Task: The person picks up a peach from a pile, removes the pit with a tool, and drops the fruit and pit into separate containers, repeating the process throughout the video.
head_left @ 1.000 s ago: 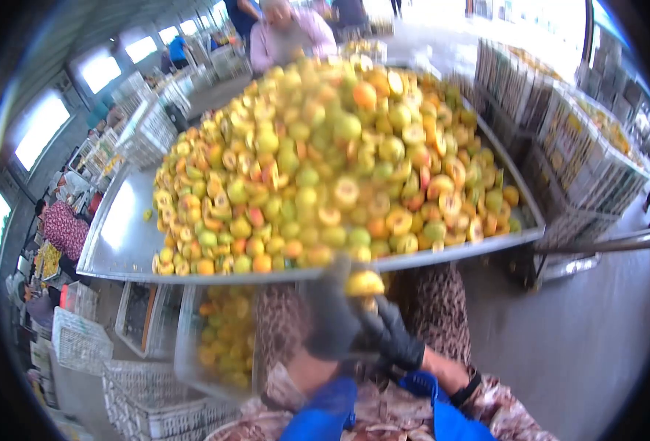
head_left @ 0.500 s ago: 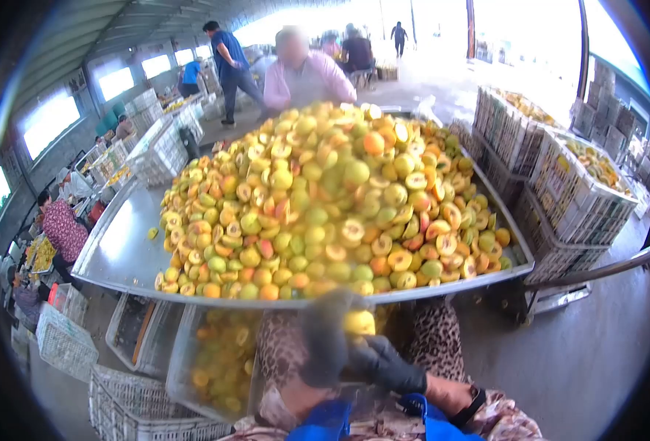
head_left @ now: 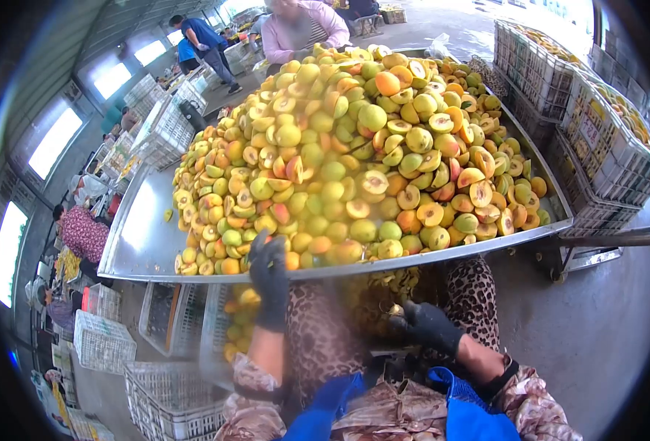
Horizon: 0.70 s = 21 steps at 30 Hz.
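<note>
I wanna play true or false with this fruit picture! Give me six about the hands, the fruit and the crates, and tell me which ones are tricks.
1. The left hand wears a dark glove. True.
2. The fruit lies in one flat layer. False: it is heaped in a big pile on the metal tray.
3. Some of the fruit is cut open. True.
4. The stacked crates on the right have no fruit on top. False: yellow fruit fills the top crates.
5. The right hand is below the near edge of the tray. True.
6. The person across the tray wears green. False: the person's top is pink.
</note>
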Available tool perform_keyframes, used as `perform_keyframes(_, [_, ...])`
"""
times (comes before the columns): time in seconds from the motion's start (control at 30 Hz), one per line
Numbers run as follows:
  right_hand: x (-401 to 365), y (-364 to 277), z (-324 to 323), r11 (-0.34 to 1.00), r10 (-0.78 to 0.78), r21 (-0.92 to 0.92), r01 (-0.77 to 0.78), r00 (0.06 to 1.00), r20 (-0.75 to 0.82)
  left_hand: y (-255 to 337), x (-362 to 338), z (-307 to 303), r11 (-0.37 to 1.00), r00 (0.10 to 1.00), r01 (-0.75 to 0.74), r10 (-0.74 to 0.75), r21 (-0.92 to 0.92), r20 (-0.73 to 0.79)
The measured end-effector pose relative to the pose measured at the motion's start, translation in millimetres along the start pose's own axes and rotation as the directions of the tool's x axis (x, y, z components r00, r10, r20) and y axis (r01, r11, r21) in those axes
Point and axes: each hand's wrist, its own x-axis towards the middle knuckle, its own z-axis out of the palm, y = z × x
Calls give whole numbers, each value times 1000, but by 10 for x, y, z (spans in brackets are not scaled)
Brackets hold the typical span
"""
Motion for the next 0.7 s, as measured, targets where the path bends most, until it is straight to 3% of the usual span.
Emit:
perform_keyframes(0.03, [-13,87,32,994,-33,103,33,999,0,239,166,260,995,1000,25,-23,-99,21])
perform_keyframes(0.07, [-47,-34,10,995,-26,98,27,1000,-5,185,327,602,990,997,-80,82,-113,9])
perform_keyframes(0.1, [-86,-278,-47,996,-20,86,21,1000,-9,199,464,943,985,999,-18,24,-172,32])
perform_keyframes(0.13, [-118,-432,-116,997,-18,68,19,1000,-14,297,665,1219,995,996,-43,49,-86,77])
perform_keyframes(0.17, [-159,-453,-166,998,-58,-7,58,998,-27,309,794,1517,984,988,73,-49,-161,147])
perform_keyframes(0.2, [-216,-448,-188,992,-101,-82,98,994,-35,367,914,1777,1000,991,-2,5,-26,135])
perform_keyframes(0.23, [-270,-427,-198,979,-142,-153,134,989,-42,410,940,1953,983,960,-67,17,171,279])
perform_keyframes(0.27, [-320,-393,-202,989,-76,-135,66,995,-70,566,983,2015,924,907,-163,2,346,422])
perform_keyframes(0.37, [-402,-352,-274,996,79,-18,-84,976,-202,674,883,2248,930,904,-286,182,232,387])
perform_keyframes(0.43, [-278,-141,-301,948,71,317,24,956,-284,593,665,2363,965,866,-259,250,-39,433])
perform_keyframes(0.47, [-199,-71,-343,878,77,470,88,944,-320,522,533,2382,960,850,-224,276,-166,449])
perform_keyframes(0.53, [24,-420,-526,856,-38,384,346,783,-620,887,567,1976,951,760,-77,252,-301,600])
perform_keyframes(0.6, [114,-471,-622,722,179,662,202,869,-461,1130,474,1607,902,618,84,286,-424,732])
perform_keyframes(0.67, [203,-583,-658,553,241,821,139,917,-318,1361,241,1322,721,617,524,46,-453,786])
perform_keyframes(0.7, [286,-551,-484,357,219,905,230,922,-320,1434,145,1228,568,588,686,-65,-455,806])
